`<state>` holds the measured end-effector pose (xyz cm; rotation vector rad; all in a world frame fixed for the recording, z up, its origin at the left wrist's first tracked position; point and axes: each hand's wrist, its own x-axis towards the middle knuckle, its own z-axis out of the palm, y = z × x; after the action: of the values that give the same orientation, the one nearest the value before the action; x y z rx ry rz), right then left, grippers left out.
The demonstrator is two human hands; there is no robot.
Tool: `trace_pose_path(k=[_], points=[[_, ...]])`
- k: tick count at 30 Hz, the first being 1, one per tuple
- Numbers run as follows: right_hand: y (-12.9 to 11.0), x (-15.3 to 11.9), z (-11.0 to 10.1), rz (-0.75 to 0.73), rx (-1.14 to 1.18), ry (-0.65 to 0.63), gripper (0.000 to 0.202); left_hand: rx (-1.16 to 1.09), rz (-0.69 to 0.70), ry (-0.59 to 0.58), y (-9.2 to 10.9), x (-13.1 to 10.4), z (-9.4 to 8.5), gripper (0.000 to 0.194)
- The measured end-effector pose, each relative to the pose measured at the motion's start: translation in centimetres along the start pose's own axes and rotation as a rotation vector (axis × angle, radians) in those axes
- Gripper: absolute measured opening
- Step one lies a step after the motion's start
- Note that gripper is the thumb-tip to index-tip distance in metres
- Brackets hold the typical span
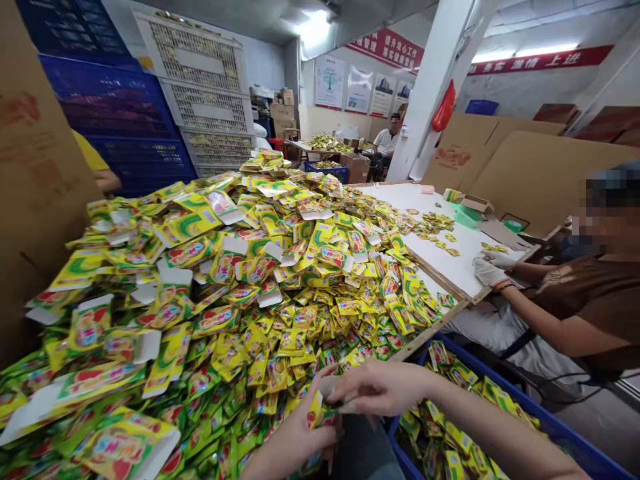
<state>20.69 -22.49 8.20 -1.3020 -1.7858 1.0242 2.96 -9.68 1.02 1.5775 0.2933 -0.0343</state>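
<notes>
My left hand (303, 433) is closed around a small yellow printed carton (315, 409) at the front edge of the heap. Over the carton's top end my right hand (385, 388) is bent with its fingers pinched together, by a pale flap. What those fingers grip is hidden. Beyond my hands lies a large heap of small yellow-green sachets (273, 357), with many yellow cartons (195, 227) with white open flaps among and on top of them.
A blue crate (440, 339) of filled yellow packs stands low at my right. A gloved co-worker (565, 300) sits at the white table (445, 257) on the right. Cardboard (40, 200) rises at left, before stacked blue crates (120, 100). A wooden strip (430, 328) edges my table.
</notes>
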Motion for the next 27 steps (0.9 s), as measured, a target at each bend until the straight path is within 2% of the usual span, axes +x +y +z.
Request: trace_pose_path(k=[2, 5, 7, 9, 11, 13, 15, 16, 17, 18, 19, 21, 24, 25, 27], points=[[0.7, -0.8, 0.8, 0.137, 0.142, 0.050, 0.030, -0.062, -0.103, -0.037, -0.1, 0.1, 0.5, 0.098], [2.3, -1.9, 2.7, 0.197, 0.214, 0.110, 0.021, -0.034, -0.163, -0.080, -0.2, 0.7, 1.7, 0.113], [3.0, -2.8, 3.4, 0.213, 0.182, 0.131, 0.022, -0.064, -0.150, -0.126, -0.1, 1.3, 2.7, 0.120], [3.4, -4.3, 2.3, 0.238, 0.108, 0.221, 0.025, -0.112, -0.058, -0.133, 0.2, 1.9, 3.5, 0.122], [3.6, -6.5, -1.4, 0.239, -0.043, 0.434, 0.026, -0.100, 0.068, -0.053, 0.4, 2.4, 3.9, 0.115], [4.0, -9.4, -7.4, 0.216, -0.311, 0.750, 0.025, -0.007, 0.138, 0.085, 0.4, 2.8, 3.8, 0.090], [4.8, -12.0, -14.2, 0.343, -0.684, 1.004, 0.023, 0.174, 0.161, 0.224, 0.0, 3.2, 3.4, 0.058], [5.3, -12.9, -17.1, 0.468, -0.872, 1.087, 0.023, 0.293, 0.177, 0.281, -0.3, 3.4, 3.1, 0.045], [6.0, -13.4, -19.4, 0.576, -1.014, 1.118, 0.026, 0.425, 0.198, 0.330, -0.6, 3.5, 2.9, 0.036], [6.6, -13.4, -20.8, 0.638, -1.099, 1.132, 0.033, 0.560, 0.222, 0.372, -1.0, 3.7, 2.8, 0.029], [7.4, -12.9, -21.2, 0.654, -1.126, 1.113, 0.038, 0.686, 0.245, 0.409, -1.3, 3.9, 2.7, 0.025], [9.0, -10.5, -19.5, 0.542, -1.038, 0.976, 0.044, 0.887, 0.269, 0.477, -1.8, 4.0, 2.6, 0.023], [11.9, -6.0, -13.3, 0.286, -0.848, 0.600, 0.044, 1.077, 0.267, 0.579, -2.1, 3.6, 2.2, 0.024], [12.8, -4.8, -11.4, 0.252, -0.815, 0.571, 0.042, 1.117, 0.265, 0.604, -2.1, 3.3, 2.0, 0.024], [14.4, -3.4, -8.9, 0.239, -0.737, 0.656, 0.031, 1.167, 0.269, 0.631, -2.0, 2.5, 1.5, 0.024]])
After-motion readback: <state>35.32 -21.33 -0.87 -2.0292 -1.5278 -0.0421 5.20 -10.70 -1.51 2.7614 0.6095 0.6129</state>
